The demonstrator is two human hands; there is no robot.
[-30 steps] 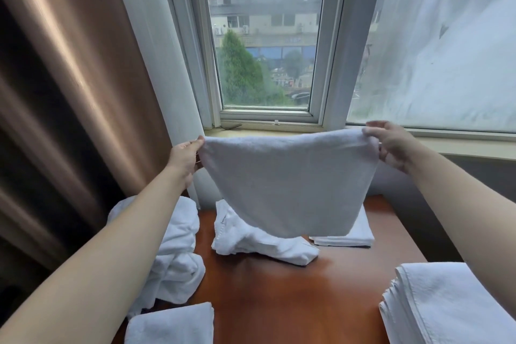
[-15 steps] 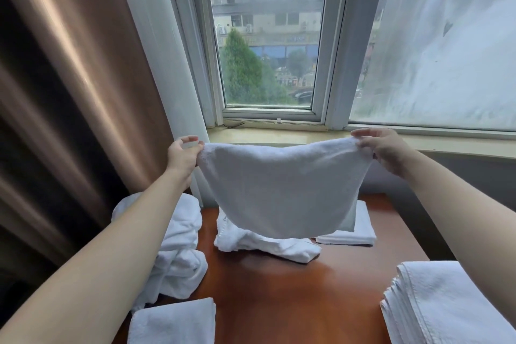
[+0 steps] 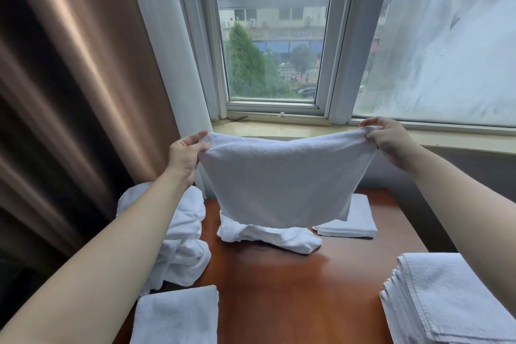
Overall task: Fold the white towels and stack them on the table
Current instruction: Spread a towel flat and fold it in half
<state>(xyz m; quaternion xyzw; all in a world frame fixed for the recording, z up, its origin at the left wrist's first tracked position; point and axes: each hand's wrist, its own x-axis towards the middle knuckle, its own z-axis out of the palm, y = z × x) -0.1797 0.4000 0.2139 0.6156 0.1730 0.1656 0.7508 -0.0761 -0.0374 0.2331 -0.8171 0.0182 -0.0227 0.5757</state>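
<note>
Up in the air over the table (image 3: 279, 288), I see the white towel (image 3: 282, 179) has dropped a little lower than it was a second ago and its top edge now sags in the middle, so I think it is on its way down to be folded flat. My left hand (image 3: 184, 156) pinches its left top corner and my right hand (image 3: 391, 139) pinches the right one. The towel looks soft and fluffy, doubled over, hanging like a little curtain above a rumpled towel (image 3: 268, 237), with a neat stack (image 3: 446, 296) waiting near my right arm.
</note>
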